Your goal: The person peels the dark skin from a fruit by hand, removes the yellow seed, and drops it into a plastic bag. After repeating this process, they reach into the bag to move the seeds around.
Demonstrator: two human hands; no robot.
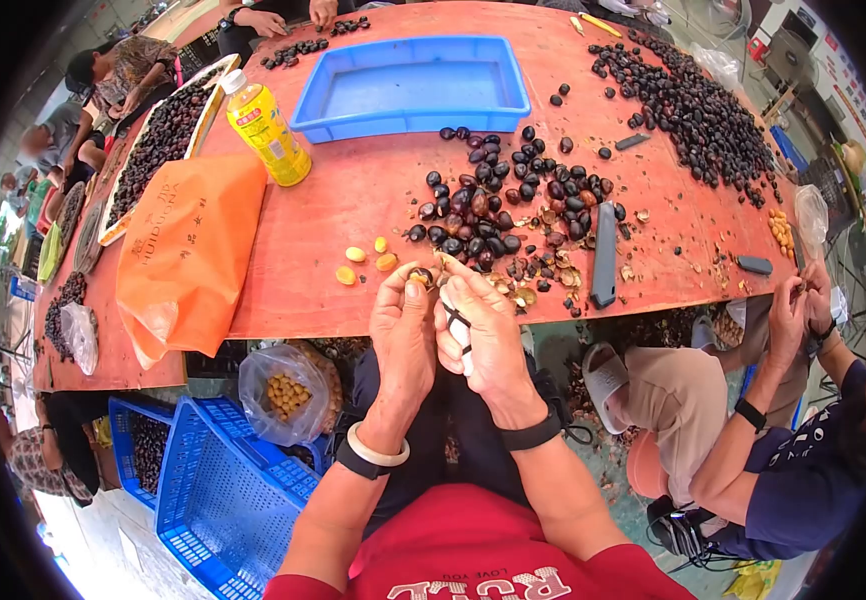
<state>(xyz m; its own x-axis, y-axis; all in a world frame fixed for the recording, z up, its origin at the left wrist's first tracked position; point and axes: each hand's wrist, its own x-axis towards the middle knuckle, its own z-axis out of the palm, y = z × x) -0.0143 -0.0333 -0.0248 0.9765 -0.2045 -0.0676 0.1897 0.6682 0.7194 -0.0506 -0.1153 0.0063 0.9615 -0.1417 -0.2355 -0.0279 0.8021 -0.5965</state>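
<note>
My left hand pinches a dark brown nut between thumb and fingertips, just past the table's near edge. Closed around a small white-handled tool with black bands, my right hand meets the left at the nut; the tool's tip is hard to make out. Several peeled yellow kernels lie to the left of my hands. Beyond them spreads a loose heap of dark nuts, mixed with broken shells. A grey bar-shaped object rests at the heap's right side.
A blue tray stands at the back, beside a yellow-labelled bottle and an orange bag. A larger nut pile covers the far right. Blue crates and a bag of kernels sit below left. A co-worker sits at right.
</note>
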